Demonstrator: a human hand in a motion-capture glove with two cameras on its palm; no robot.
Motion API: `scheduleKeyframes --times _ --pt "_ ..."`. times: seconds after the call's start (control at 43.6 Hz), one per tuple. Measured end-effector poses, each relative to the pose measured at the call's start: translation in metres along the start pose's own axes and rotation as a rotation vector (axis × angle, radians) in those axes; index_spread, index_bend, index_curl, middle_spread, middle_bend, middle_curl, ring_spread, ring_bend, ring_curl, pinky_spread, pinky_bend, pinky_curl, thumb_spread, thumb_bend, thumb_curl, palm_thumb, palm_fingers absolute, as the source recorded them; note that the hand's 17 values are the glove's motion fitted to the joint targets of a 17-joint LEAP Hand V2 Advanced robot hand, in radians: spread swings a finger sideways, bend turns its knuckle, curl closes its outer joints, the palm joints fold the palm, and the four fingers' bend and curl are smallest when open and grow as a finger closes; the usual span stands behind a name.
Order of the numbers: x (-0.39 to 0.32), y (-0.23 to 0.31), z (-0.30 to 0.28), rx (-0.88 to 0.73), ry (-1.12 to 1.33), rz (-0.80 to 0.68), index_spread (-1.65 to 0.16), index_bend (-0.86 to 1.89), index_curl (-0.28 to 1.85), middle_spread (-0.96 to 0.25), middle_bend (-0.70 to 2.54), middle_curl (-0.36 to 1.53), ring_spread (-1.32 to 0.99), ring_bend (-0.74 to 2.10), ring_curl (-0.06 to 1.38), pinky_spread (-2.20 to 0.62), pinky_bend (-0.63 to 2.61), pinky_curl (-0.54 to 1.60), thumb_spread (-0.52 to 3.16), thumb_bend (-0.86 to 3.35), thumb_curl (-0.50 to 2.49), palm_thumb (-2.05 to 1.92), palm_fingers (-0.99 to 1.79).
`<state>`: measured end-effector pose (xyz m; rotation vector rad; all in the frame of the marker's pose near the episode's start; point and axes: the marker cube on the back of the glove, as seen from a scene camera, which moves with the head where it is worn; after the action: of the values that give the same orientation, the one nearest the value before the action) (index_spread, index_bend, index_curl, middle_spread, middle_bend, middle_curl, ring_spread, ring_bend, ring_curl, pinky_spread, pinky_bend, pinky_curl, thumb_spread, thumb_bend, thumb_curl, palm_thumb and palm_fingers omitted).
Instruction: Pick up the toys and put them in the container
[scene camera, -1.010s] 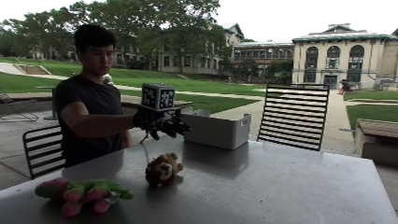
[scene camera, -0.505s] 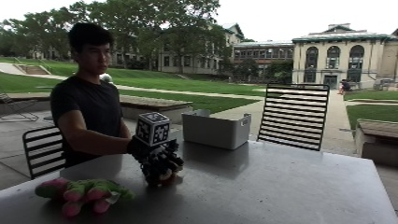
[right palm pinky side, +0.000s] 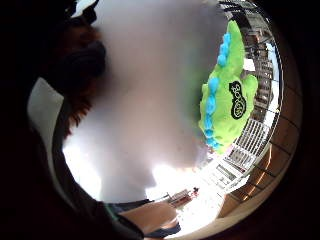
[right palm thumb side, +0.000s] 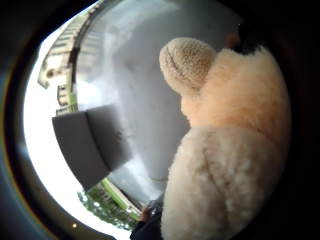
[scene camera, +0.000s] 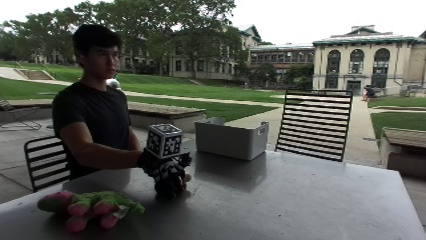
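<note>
Where the grey metal table (scene camera: 279, 200) comes nearest the outside camera, a green and pink plush toy (scene camera: 90, 207) lies on its side, well apart from everything else on the surface. Just beyond it, the black-gloved right hand (scene camera: 156, 162) is down on top of a small tan and cream fuzzy plush animal (scene camera: 172, 182) that sits on the table, with the fingers curled over the toy so that they clamp round it. In the thumb-side palm view the plush animal (right palm thumb side: 225, 155) fills much of the frame, its knitted cream snout and woolly body close against the palm, with the table (right palm thumb side: 145, 90) behind it. The little-finger-side palm view shows the green and pink plush toy (right palm pinky side: 227, 95) lying on the table (right palm pinky side: 145, 100), its green side with a row of blue bumps and a black patch turned to the camera. Farther back, near the far edge of the table, stands a white rectangular plastic container (scene camera: 231, 137), open at the top and apart from the hand; the same container (right palm thumb side: 90, 142) shows in the thumb-side view. Behind the table stand two black slatted metal chairs (scene camera: 314, 125), one beside the seated person.
</note>
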<state>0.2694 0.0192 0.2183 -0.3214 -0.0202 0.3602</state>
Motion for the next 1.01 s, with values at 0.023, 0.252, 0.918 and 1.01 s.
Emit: scheduleKeyframes --times 0.023,0.252,0.918,1.01 --pt "0.000 0.000 -0.001 0.032 0.026 0.004 -0.10 1.07 0.59 -0.16 0.24 0.22 -0.29 0.65 0.37 -0.38 0.93 0.30 1.35 0.45 0.47 0.80 1.06" --pt "0.004 -0.008 -0.014 0.201 0.118 0.042 -0.07 1.08 0.66 -0.30 0.52 0.34 -0.42 0.93 0.45 -0.48 0.75 0.28 1.55 0.64 0.55 0.95 1.35" --pt "-0.135 0.041 -0.221 0.228 -0.164 -0.168 -0.24 0.35 0.69 -0.43 0.52 0.45 -0.43 1.12 0.47 -0.47 1.06 0.41 0.92 0.24 0.74 0.67 0.91" --pt "-0.183 0.062 -0.256 0.270 -0.207 -0.249 -0.26 0.29 0.72 -0.44 0.49 0.46 -0.43 1.12 0.47 -0.47 1.06 0.41 0.88 0.22 0.77 0.67 0.91"
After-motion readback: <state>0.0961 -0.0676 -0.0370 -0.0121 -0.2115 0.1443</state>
